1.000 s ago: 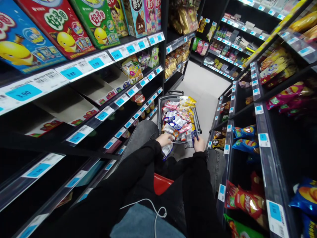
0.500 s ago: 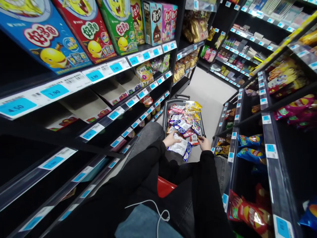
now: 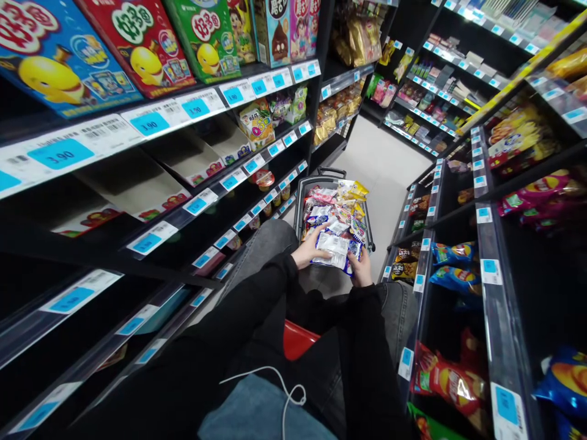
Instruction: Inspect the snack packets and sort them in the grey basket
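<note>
Right hand (image 3: 362, 269) moved onto one packet (image 3: 334, 247), one basket (image 3: 300, 200) beyond

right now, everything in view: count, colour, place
held packet: one, silver-blue, between hands
basket: one, dark, ahead
other packets: many, mixed, in basket
boxes: several, blue, red, green, pink, upper left
snack bags: many, mixed, shelves both sides
price labels: many, blue-white, shelf edges
shelves: several, black, around aisle
unclear object: one, red, between legs
cord: one, white, lap
legs: two, grey, either side
sleeves: two, black, forearms
left hand: one, bare, packet's left
right hand: one, bare, packet's right
</note>
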### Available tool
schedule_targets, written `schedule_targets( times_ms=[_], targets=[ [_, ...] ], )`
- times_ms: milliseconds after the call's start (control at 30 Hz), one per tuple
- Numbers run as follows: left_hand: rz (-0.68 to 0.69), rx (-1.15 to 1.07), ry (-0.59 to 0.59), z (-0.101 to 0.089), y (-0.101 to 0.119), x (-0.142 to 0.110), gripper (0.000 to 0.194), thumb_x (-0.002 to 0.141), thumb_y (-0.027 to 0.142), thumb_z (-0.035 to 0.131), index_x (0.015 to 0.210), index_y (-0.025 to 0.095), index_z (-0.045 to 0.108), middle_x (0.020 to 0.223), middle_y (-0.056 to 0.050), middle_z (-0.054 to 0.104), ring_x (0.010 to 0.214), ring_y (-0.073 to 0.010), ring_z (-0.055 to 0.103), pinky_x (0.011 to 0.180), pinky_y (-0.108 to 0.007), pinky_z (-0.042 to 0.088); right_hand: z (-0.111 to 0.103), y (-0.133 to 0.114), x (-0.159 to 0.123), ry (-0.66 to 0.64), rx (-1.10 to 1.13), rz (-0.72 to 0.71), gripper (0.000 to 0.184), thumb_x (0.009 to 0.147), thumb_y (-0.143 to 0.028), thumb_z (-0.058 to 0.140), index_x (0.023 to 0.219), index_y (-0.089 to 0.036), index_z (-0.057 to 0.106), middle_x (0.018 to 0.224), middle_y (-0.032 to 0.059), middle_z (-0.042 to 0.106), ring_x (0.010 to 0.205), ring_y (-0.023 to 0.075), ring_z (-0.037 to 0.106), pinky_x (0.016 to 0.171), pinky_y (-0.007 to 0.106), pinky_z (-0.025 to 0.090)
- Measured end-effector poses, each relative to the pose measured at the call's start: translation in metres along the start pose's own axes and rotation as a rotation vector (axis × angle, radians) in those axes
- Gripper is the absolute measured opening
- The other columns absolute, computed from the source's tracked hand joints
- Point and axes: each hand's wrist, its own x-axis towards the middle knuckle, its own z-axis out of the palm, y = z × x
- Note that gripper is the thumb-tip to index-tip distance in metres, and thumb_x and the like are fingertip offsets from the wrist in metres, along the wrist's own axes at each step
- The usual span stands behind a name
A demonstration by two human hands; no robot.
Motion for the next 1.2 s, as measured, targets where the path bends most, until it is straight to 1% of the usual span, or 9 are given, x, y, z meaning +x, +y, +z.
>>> schedule_targets(
  times_ms=[133, 233, 333, 467, 667, 767, 1000, 1067, 1200],
  targets=[
    [0.009, 0.186, -0.045, -0.002, 0.002, 0.001, 0.049, 0.055, 0.025, 0.075, 0.103, 0.017, 0.065, 0.11, -0.007, 0.062, 0.105, -0.0254, 0.054, 0.093, -0.037, 0.039, -0.012, -0.013, 0.0, -0.096, -0.017, -0.159, 0.084, 0.058, -0.028, 0.075, 0.133, -0.022, 0.036, 0.135, 0.0105, 0.046, 0.123, 0.0214, 0.044, 0.102, 0.039, 0.036],
    [0.053, 0.325, -0.041, -0.005, 0.005, 0.003, 0.036, 0.058, 0.028, 0.074, 0.092, 0.017, 0.07, 0.102, -0.006, 0.066, 0.103, -0.0255, 0.056, 0.096, -0.037, 0.037, -0.017, -0.019, 0.0, -0.219, -0.085, -0.126, 0.066, 0.058, -0.026, 0.075, 0.121, -0.023, 0.053, 0.125, 0.0079, 0.057, 0.115, 0.0225, 0.052, 0.1, 0.041, 0.038],
    [0.044, 0.395, -0.033, -0.007, 0.007, 0.004, 0.033, 0.061, 0.032, 0.072, 0.089, 0.016, 0.072, 0.097, -0.006, 0.069, 0.098, -0.0253, 0.059, 0.093, -0.035, 0.038, -0.02, -0.021, 0.001, -0.209, -0.23, -0.074, 0.04, 0.059, -0.028, 0.075, 0.097, -0.02, 0.068, 0.101, 0.0064, 0.069, 0.099, 0.0235, 0.06, 0.095, 0.043, 0.04],
    [0.035, 0.443, -0.028, -0.007, 0.005, 0.005, 0.03, 0.064, 0.036, 0.068, 0.085, 0.015, 0.073, 0.087, -0.006, 0.07, 0.09, -0.0233, 0.061, 0.088, -0.032, 0.041, -0.017, -0.023, 0.002, -0.142, -0.313, -0.065, 0.029, 0.06, -0.031, 0.073, 0.086, -0.018, 0.072, 0.089, 0.0064, 0.072, 0.091, 0.0243, 0.063, 0.091, 0.044, 0.043],
    [0.02, 0.536, 0.076, -0.009, -0.001, 0.008, 0.033, 0.065, 0.044, 0.065, 0.075, 0.012, 0.072, 0.075, -0.005, 0.069, 0.079, -0.0209, 0.061, 0.079, -0.03, 0.042, -0.016, -0.027, 0.003, -0.245, -0.403, -0.068, 0.037, 0.057, -0.032, 0.075, 0.092, -0.019, 0.071, 0.094, 0.0059, 0.072, 0.095, 0.0245, 0.063, 0.091, 0.041, 0.045],
    [0.008, 0.529, 0.078, -0.01, -0.002, 0.008, 0.034, 0.065, 0.045, 0.065, 0.073, 0.012, 0.071, 0.073, -0.005, 0.068, 0.078, -0.0205, 0.061, 0.078, -0.03, 0.043, -0.018, -0.028, 0.003, -0.291, -0.431, -0.078, 0.035, 0.06, -0.032, 0.073, 0.093, -0.02, 0.071, 0.093, 0.0054, 0.072, 0.094, 0.0242, 0.063, 0.09, 0.04, 0.045],
    [-0.019, 0.568, 0.084, -0.011, -0.006, 0.009, 0.035, 0.065, 0.044, 0.065, 0.076, 0.011, 0.072, 0.077, -0.007, 0.07, 0.082, -0.0228, 0.062, 0.079, -0.031, 0.042, -0.014, -0.021, 0.002, -0.239, -0.552, -0.139, 0.024, 0.068, -0.033, 0.065, 0.087, -0.019, 0.071, 0.09, 0.0061, 0.072, 0.089, 0.0229, 0.063, 0.085, 0.037, 0.045],
    [-0.024, 0.562, 0.062, -0.012, -0.006, 0.009, 0.036, 0.065, 0.044, 0.065, 0.079, 0.012, 0.072, 0.079, -0.007, 0.07, 0.083, -0.0229, 0.062, 0.08, -0.031, 0.042, -0.012, -0.019, 0.002, -0.19, -0.57, -0.129, 0.023, 0.069, -0.036, 0.062, 0.081, -0.019, 0.07, 0.085, 0.0056, 0.071, 0.084, 0.0221, 0.062, 0.081, 0.035, 0.045],
    [0.01, 0.52, -0.075, -0.011, -0.004, 0.009, 0.035, 0.062, 0.035, 0.068, 0.09, 0.013, 0.071, 0.094, -0.006, 0.069, 0.095, -0.0228, 0.06, 0.089, -0.031, 0.04, -0.015, -0.015, 0.008, -0.145, -0.571, -0.091, 0.024, 0.069, -0.041, 0.058, 0.068, -0.018, 0.065, 0.069, 0.0037, 0.066, 0.071, 0.0204, 0.058, 0.071, 0.033, 0.044]
  ],
)
